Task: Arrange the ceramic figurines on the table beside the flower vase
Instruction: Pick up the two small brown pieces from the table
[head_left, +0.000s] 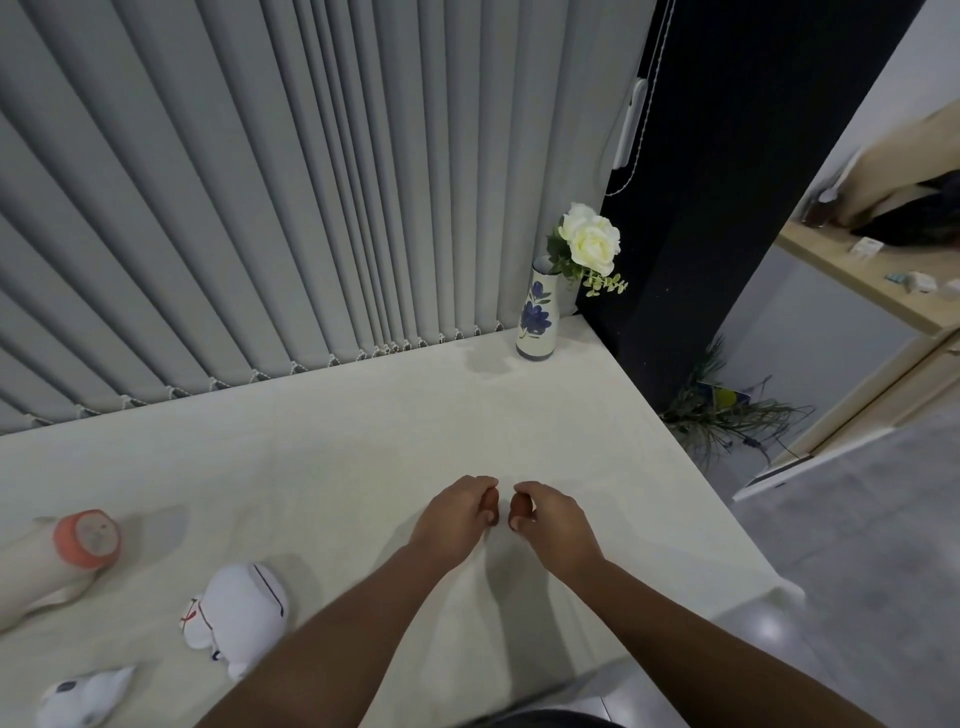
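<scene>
I see my left hand (457, 512) and right hand (550, 522) side by side over the middle of the counter (363, 441), knuckles up, fingers curled loosely inward, fingertips nearly meeting. Neither hand grasps anything; both are empty, and I cannot tell whether they rest on the surface or hover just above it. Both bare forearms reach in from the lower edge.

Well to the left of my hands, near the front, a white ceramic figurine (239, 618) with thin red and dark lines lies on its side. Just below it, at the lower left corner, a smaller white figurine (83, 696) with a dark blue patch also lies on the counter, partly cut off by the frame edge. Above those, at the left edge, a pale figurine with an orange-red end (85, 540) lies tipped over, the coloured end towards my hands.

The flower vase (537, 317), white with blue painted flowers, stands upright at the far right corner, well apart from all three figurines. White roses (589, 241) with green leaves lean out of it to the right. Grey vertical blinds (260, 208) hang behind the counter's far edge.
</scene>
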